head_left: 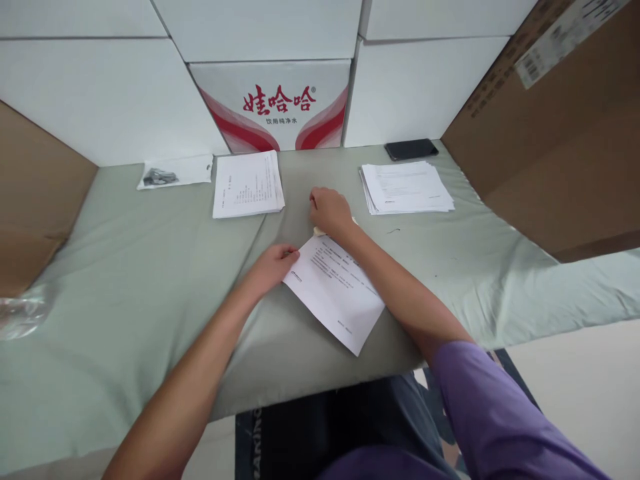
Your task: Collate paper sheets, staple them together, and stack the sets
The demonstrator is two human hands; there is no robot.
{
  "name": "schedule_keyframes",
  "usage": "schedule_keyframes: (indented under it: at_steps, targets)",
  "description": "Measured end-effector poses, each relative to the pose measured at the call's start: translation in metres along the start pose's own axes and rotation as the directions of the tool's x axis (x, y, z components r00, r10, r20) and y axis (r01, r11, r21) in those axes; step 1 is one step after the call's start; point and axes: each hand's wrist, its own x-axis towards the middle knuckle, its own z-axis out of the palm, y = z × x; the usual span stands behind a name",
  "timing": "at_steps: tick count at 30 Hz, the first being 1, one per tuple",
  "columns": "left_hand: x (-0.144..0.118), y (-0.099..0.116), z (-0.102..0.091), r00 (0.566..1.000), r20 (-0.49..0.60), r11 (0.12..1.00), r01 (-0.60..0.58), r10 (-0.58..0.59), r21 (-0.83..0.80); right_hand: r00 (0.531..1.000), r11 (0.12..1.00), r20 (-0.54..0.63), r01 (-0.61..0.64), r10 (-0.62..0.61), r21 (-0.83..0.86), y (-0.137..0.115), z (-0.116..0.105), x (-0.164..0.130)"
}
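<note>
Fingertips of the left hand [273, 268] are pinched together on the left corner of a printed white sheet [330, 293]; those of the right hand [331, 212] curl inward beyond its far edge, and whether they grip anything cannot be told from above. Pale green cloth [150, 280], soft and faintly creased, spreads beneath everything. Along its far side stand smooth white boxes [90, 100], flat-faced and square-edged, stacked tight like blocks. At the right rises a big brown carton [560, 133] of matte cardboard with a barcode label stuck on it; another brown carton [35, 193] stands at the far left. Between the white boxes sits a glossy printed box [273, 107] with red characters and sweeping red curves. The thin, crisp sheet lies slanted at the near middle of the cloth, one corner pointing to the near edge. Farther back are two squared-off piles of paper: the left stack [249, 185], fairly neat, and the right stack [407, 187], its edges slightly fanned. Smaller again are a flat white pouch [193, 171], partly see-through over dark contents, and a slim black phone [411, 149] with rounded corners.
</note>
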Motion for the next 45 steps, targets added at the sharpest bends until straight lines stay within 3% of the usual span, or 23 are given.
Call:
schedule_keyframes:
  at_steps: [4, 12, 31, 45]
  targets:
    - [-0.002, 0.004, 0.001, 0.996, 0.024, 0.996, 0.082, -0.082, -0.03, 1.0, 1.0, 0.023, -0.005, 0.005, 0.031, 0.001, 0.002, 0.002]
    - [-0.001, -0.002, 0.001, 0.998, 0.043, 0.998, 0.049, -0.048, -0.025, 0.999, 0.988, 0.037, -0.03, 0.024, 0.154, 0.009, 0.005, 0.007]
    - [-0.001, -0.001, 0.003, 0.997, 0.073, 0.999, 0.006, -0.002, -0.049, 0.995, 0.993, 0.09, -0.02, 0.031, -0.116, -0.008, 0.003, -0.001]
    - [-0.003, 0.009, 0.002, 0.997, 0.066, 0.999, 0.045, -0.043, -0.022, 0.998, 0.983, 0.058, 0.038, -0.028, -0.182, -0.015, 0.003, -0.011]
